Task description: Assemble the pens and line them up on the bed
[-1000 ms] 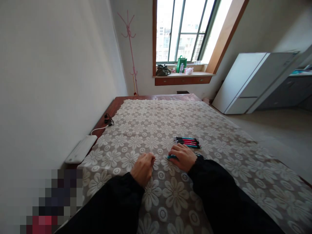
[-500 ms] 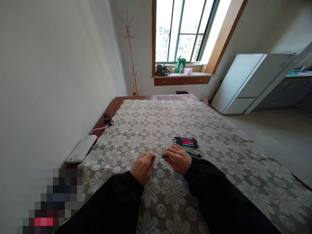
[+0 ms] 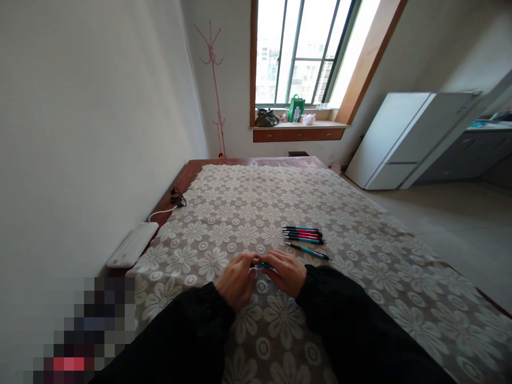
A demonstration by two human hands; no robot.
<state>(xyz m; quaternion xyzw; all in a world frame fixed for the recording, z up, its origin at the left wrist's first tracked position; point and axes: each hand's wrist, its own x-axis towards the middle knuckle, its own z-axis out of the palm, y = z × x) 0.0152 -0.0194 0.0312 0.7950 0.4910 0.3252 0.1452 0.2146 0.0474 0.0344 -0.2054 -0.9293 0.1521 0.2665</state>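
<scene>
My left hand (image 3: 236, 277) and my right hand (image 3: 285, 271) meet low over the patterned tablecloth (image 3: 262, 314). Between their fingertips is a short teal and black pen (image 3: 264, 265), mostly covered by the fingers. The left fingers pinch its dark end, while those of the right close on the teal barrel. One teal and black pen (image 3: 310, 250) lies slanted on the cloth, just beyond my right hand. Behind it, several black, teal and red pens (image 3: 303, 234) lie side by side in a row.
A white power strip (image 3: 134, 245) with a cable sits along the table's left edge by the wall, and a black cord (image 3: 178, 197) lies farther back. Beyond the table stand a pink coat rack (image 3: 216, 90) and a white refrigerator (image 3: 400, 138). Bags rest on the windowsill (image 3: 320, 124).
My hands have come together, closing the gap where a thin pale piece showed between them. The right hand has shifted left, uncovering more of the single pen behind it.
</scene>
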